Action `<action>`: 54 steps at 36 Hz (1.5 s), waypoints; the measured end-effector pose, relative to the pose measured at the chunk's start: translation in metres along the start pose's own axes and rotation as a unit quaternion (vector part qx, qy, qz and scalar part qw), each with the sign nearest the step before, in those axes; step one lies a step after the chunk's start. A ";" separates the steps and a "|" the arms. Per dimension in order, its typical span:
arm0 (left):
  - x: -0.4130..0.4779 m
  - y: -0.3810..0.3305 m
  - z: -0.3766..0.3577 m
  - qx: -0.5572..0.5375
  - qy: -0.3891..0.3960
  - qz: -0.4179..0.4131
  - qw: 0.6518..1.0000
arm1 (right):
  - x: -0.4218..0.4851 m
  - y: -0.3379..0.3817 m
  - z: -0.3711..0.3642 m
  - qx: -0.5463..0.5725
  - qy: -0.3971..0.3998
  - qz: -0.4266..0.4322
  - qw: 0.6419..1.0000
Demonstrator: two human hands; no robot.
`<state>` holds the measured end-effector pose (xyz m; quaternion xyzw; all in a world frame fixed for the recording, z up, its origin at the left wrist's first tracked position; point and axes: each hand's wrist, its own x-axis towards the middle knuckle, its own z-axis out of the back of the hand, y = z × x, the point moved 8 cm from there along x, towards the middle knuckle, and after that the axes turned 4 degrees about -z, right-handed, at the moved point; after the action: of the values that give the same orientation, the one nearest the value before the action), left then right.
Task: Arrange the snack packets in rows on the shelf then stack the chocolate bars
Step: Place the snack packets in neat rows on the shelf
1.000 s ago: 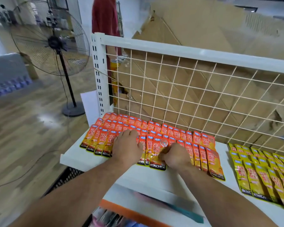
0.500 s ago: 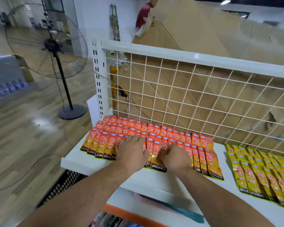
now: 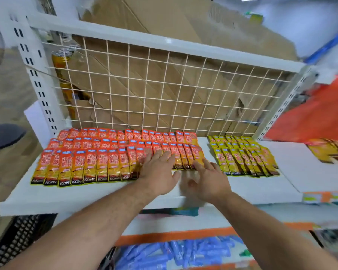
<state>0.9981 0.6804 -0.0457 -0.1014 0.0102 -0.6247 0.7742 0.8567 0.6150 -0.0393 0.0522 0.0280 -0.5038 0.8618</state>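
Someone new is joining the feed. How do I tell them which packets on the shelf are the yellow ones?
Find the white shelf with the wire grid back. At its right end, across a bare gap from the big orange block, lies a smaller group of yellow packets in overlapping rows. They are the only yellow-wrapped ones on that board.

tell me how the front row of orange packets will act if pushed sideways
The orange packets look thin, flat and glossy, so they would probably slide easily on the smooth white shelf. They overlap like shingles, so a push likely shifts several neighbours together. They seem light and floppy, apt to bend rather than roll.
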 end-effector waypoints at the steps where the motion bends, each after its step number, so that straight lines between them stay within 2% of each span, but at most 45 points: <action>1: 0.003 -0.011 -0.002 -0.005 0.006 -0.009 1.000 | -0.004 -0.012 0.001 0.001 0.002 -0.010 1.000; 7: 0.018 -0.082 -0.008 -0.006 0.029 -0.060 0.998 | -0.024 -0.083 0.011 0.019 -0.011 -0.066 0.998; 14: 0.030 -0.176 -0.012 0.015 0.011 -0.108 0.994 | -0.048 -0.173 0.020 0.030 -0.042 -0.093 0.994; 27: 0.057 -0.363 -0.030 -0.002 0.004 -0.124 0.992 | -0.086 -0.353 0.051 0.023 -0.052 -0.091 0.994; 33: 0.075 -0.435 -0.040 0.007 -0.001 -0.160 0.987 | -0.097 -0.423 0.058 0.033 -0.040 -0.102 0.993; 43: 0.126 -0.519 -0.072 0.010 0.044 -0.202 0.978 | -0.081 -0.520 0.056 0.079 -0.048 -0.157 0.983; 54: 0.241 -0.620 -0.103 -0.005 0.039 -0.266 0.963 | -0.017 -0.633 0.067 0.068 -0.043 -0.220 0.972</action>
<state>0.4378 0.3081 -0.0149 -0.0799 0.0160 -0.8112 0.5790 0.2961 0.3139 -0.0104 0.0821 -0.0326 -0.6832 0.7248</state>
